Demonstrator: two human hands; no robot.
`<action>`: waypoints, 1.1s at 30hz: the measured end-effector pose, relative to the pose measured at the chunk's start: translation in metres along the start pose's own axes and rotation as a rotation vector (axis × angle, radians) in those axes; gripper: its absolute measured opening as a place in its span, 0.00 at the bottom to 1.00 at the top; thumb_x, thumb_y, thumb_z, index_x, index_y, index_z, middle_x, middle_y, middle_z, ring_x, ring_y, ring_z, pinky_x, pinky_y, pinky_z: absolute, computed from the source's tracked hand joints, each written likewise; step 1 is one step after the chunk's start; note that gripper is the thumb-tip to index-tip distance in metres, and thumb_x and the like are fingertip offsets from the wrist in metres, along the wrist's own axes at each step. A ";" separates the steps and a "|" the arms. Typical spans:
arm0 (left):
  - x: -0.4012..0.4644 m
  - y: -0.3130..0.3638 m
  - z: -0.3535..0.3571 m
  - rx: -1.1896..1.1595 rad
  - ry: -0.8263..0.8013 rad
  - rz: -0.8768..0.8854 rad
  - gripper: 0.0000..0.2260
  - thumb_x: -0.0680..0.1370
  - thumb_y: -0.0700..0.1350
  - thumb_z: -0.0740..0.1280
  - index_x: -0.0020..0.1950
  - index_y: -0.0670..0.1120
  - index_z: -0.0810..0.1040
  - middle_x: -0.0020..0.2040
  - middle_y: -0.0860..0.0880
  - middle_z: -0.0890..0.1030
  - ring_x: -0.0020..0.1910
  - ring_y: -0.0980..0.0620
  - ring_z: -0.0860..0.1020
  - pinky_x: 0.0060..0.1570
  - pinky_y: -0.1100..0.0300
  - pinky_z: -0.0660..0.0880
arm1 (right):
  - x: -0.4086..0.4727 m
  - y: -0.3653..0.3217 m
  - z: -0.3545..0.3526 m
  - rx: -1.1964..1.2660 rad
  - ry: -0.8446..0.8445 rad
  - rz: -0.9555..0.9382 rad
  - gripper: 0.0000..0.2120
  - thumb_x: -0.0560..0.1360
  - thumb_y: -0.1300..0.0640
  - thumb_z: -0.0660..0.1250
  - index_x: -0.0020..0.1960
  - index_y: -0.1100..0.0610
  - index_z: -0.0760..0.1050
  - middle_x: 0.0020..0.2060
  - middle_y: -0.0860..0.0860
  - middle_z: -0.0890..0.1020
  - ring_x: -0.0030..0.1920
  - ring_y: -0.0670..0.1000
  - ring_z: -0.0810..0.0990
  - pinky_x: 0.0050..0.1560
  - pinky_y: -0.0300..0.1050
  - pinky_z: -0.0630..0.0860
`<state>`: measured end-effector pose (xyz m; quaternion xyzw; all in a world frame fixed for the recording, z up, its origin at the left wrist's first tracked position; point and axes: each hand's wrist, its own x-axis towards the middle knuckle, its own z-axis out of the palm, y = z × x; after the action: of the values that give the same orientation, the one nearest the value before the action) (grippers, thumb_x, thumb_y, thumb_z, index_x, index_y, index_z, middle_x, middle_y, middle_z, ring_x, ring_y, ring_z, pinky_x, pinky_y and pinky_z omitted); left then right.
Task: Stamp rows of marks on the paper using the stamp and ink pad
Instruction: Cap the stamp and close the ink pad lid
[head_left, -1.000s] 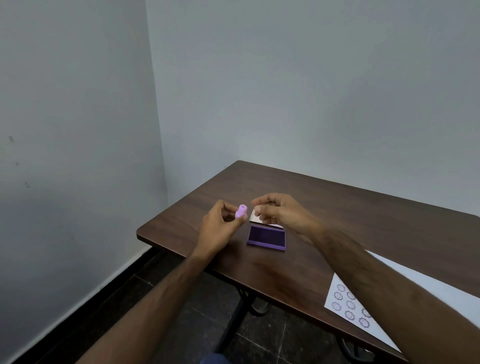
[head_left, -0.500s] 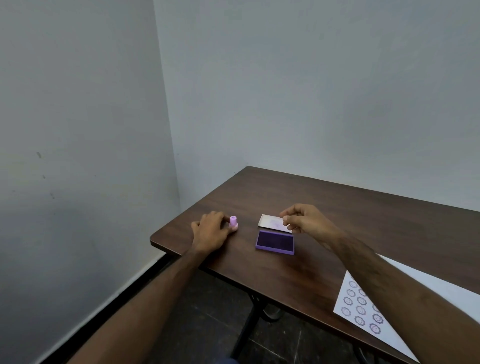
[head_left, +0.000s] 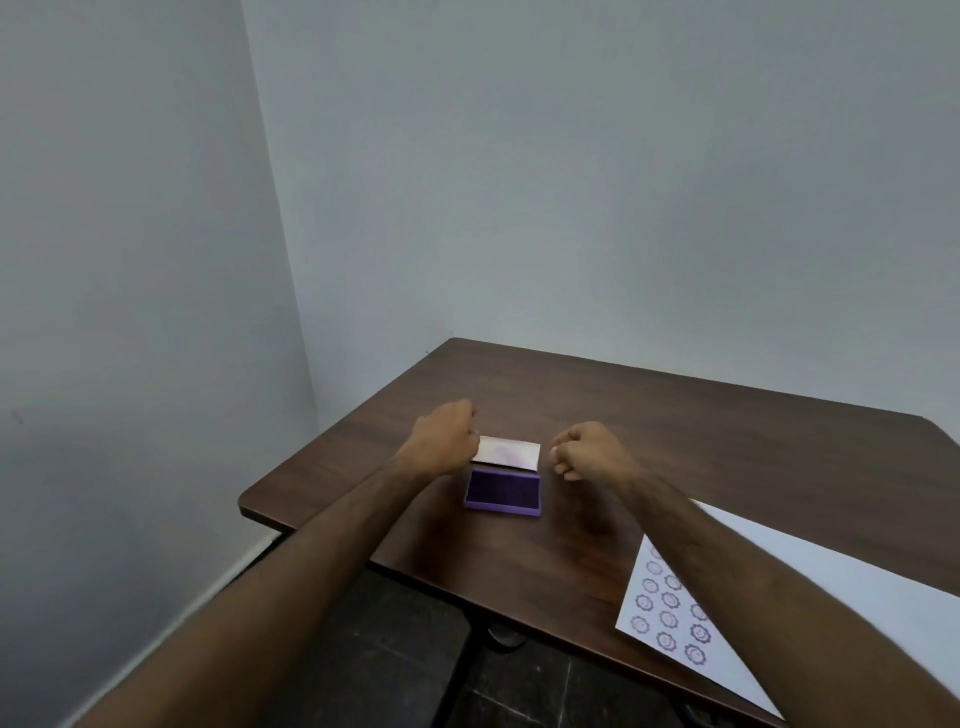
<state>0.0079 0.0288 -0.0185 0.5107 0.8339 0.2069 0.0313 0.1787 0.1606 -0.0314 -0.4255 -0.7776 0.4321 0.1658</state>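
The purple ink pad (head_left: 503, 492) lies open on the brown table (head_left: 675, 441), and its whitish, ink-stained lid (head_left: 508, 451) lies flat just behind it. My left hand (head_left: 445, 437) is curled at the lid's left end, knuckles up. It hides the spot where the pink stamp stood, and the stamp itself is out of sight. My right hand (head_left: 586, 451) hovers just right of the lid in a loose fist with nothing visible in it. The white paper (head_left: 810, 587) lies at the near right, with rows of purple round marks (head_left: 667, 618) near its left corner.
The table stands in a room corner, with grey walls behind and to the left. Its near-left edge (head_left: 291, 525) drops to a dark tiled floor (head_left: 405, 654). My right forearm (head_left: 779, 587) crosses over the paper.
My left hand set the pink stamp down left of the lid and now covers that spot. My right hand drew back from the lid to its right side.
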 end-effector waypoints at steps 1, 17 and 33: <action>0.004 0.001 0.001 0.072 -0.042 -0.052 0.16 0.81 0.42 0.59 0.68 0.42 0.73 0.66 0.43 0.78 0.64 0.44 0.76 0.65 0.48 0.70 | 0.000 0.001 0.001 -0.023 -0.008 0.006 0.09 0.75 0.66 0.63 0.50 0.63 0.82 0.38 0.56 0.83 0.38 0.50 0.81 0.45 0.45 0.81; 0.006 -0.006 0.020 -0.285 0.191 -0.134 0.14 0.75 0.36 0.69 0.60 0.46 0.81 0.52 0.48 0.85 0.51 0.50 0.82 0.57 0.51 0.79 | -0.001 -0.004 0.017 0.274 0.164 0.009 0.08 0.75 0.66 0.69 0.53 0.62 0.81 0.45 0.56 0.84 0.44 0.51 0.83 0.42 0.42 0.81; -0.045 -0.009 0.028 -0.483 0.420 0.053 0.18 0.74 0.35 0.74 0.63 0.46 0.82 0.52 0.49 0.84 0.43 0.59 0.81 0.41 0.76 0.74 | -0.035 -0.005 -0.012 0.160 0.001 -0.273 0.12 0.75 0.69 0.68 0.59 0.65 0.79 0.51 0.61 0.85 0.50 0.57 0.85 0.53 0.50 0.83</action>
<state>0.0291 -0.0049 -0.0550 0.4561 0.7354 0.5004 -0.0264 0.2039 0.1380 -0.0164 -0.3016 -0.7911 0.4661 0.2568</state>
